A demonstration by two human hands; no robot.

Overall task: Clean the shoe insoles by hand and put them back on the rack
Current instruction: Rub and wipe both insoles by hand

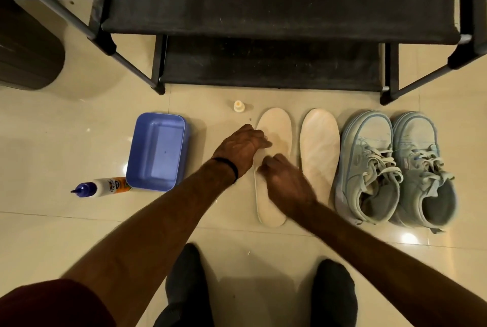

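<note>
— Head view: where's the insole?

— I see the left insole (pixel 272 158) on the floor (pixel 66 221), long axis near-to-far, under both hands.

— Fingers?

— Left hand (pixel 241 151) presses its middle; right hand (pixel 286 181) rests nearer, knuckles curled; grasp, I can't tell.

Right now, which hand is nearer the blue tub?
Left. The left hand rests on the near insole, just right of the blue tub; the right hand sits farther right on that insole.
</note>
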